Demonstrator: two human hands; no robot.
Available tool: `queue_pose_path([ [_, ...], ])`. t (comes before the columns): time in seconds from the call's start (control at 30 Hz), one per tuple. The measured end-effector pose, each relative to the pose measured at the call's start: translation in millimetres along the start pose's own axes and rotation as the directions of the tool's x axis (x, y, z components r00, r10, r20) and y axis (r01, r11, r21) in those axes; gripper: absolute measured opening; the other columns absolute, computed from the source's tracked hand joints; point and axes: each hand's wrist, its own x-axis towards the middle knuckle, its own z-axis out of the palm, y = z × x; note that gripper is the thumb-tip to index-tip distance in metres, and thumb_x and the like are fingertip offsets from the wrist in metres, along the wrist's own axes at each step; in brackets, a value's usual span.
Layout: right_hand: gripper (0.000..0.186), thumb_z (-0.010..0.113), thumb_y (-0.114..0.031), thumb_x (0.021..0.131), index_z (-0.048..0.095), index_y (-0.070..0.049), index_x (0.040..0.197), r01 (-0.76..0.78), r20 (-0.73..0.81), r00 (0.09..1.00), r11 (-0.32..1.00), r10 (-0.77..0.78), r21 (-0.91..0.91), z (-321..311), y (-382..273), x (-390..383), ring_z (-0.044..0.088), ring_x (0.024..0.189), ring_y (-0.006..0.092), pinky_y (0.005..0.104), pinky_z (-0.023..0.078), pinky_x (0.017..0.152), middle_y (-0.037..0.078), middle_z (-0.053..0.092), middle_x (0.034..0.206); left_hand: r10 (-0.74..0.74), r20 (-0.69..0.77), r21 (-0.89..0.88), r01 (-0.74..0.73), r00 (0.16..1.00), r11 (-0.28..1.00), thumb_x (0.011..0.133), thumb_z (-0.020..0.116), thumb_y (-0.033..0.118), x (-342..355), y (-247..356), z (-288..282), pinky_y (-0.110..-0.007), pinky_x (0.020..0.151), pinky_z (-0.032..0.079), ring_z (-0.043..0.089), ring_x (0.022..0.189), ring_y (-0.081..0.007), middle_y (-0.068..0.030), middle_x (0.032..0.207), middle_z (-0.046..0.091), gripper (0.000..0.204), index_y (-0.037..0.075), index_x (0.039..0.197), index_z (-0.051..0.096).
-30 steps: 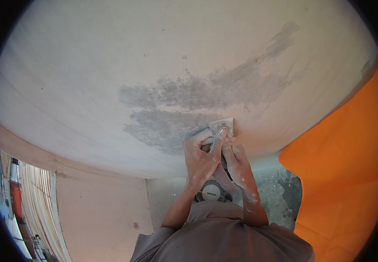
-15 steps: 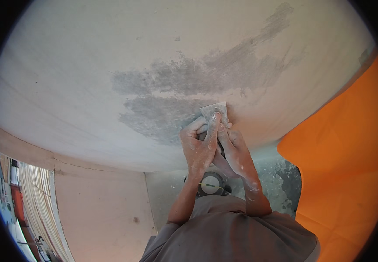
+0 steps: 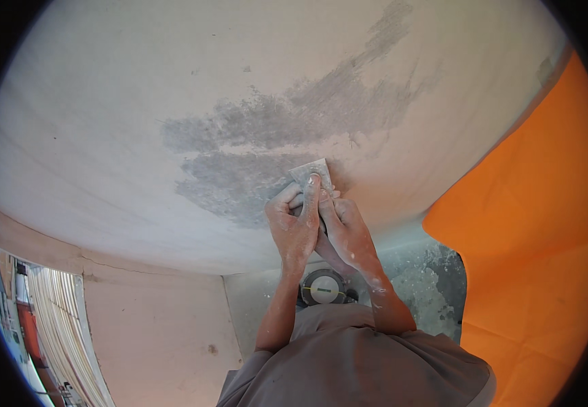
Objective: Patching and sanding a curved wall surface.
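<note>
Both dust-coated hands are closed around a flat putty knife with a pale, square blade, held against a broad pale surface that curves in the fisheye view. My left hand grips from the left, its thumb pressed up along the blade. My right hand wraps on from the right, its fingers against my left hand's; most of the handle is hidden behind them. The blade lies at the right part of a lower rough grey patch, beneath a longer grey streak that climbs to the upper right.
An orange sheet fills the right side. A plain pinkish panel stands lower left, beside stacked pale strips at the rim. A round dark object with a pale centre lies behind my forearms, near a stained grey floor.
Over the last second the blade and both hands moved up, then left in the view, still gripped together. The patches shifted similarly as the camera moved; against them the blade moved only slightly.
</note>
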Motion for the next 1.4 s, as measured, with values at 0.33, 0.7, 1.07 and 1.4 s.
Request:
queue_pose_path([
  [0.33, 0.058, 0.04, -0.038, 0.114, 0.061, 0.006, 0.083, -0.058, 0.005, 0.998, 0.977, 0.058, 0.205, -7.1, 38.3, -16.0, 0.049, 0.068, 0.0114, 0.0313, 0.044, 0.064, 0.002, 0.055, 0.069, -0.114, 0.064, 0.152, 0.103, 0.991, 0.983, 0.099, 0.072, 0.019, -10.8, -14.6, 1.1, -0.022, 0.058, 0.044, 0.055, 0.066, -0.0019, -0.0031, 0.074, 0.074, 0.025, -0.005, 0.093, 0.076],
  [0.7, 0.053, 0.038, -0.034, 0.115, 0.065, 0.008, 0.096, -0.08, -0.014, 0.996, 0.951, 0.088, 0.299, -3.7, 32.7, -17.5, 0.057, 0.084, 0.0116, 0.0296, 0.048, 0.079, 0.005, 0.064, 0.088, -0.029, 0.039, 0.22, 0.02, 0.999, 0.975, 0.102, 0.069, 0.019, -11.6, -27.3, 7.0, -0.021, 0.06, 0.042, 0.053, 0.069, -0.0015, 0.0015, 0.074, 0.07, 0.027, -0.005, 0.091, 0.074],
  [1.07, 0.051, 0.037, -0.038, 0.115, 0.065, 0.004, 0.104, -0.048, 0.06, 0.998, 0.915, 0.026, 0.4, -2.3, 29.7, -12.6, 0.054, 0.083, 0.0074, 0.0249, 0.047, 0.075, -0.001, 0.062, 0.091, -0.067, 0.104, 0.2, 0.046, 0.992, 0.979, 0.101, 0.07, 0.018, -2.6, -6.9, 2.4, -0.021, 0.057, 0.04, 0.051, 0.068, -0.0003, 0.0032, 0.073, 0.069, 0.026, -0.005, 0.089, 0.075],
  [1.4, 0.052, 0.038, -0.042, 0.114, 0.063, -0.001, 0.093, -0.129, 0.046, 0.991, 0.867, 0.122, 0.482, -5.5, 21.1, -21.4, 0.047, 0.072, 0.0028, 0.0215, 0.042, 0.066, -0.006, 0.054, 0.08, -0.047, 0.174, 0.18, 0.015, 0.984, 0.983, 0.1, 0.071, 0.017, -2.0, 1.9, 2.3, -0.021, 0.06, 0.043, 0.053, 0.069, -0.0012, 0.0023, 0.075, 0.071, 0.024, -0.004, 0.091, 0.076],
])
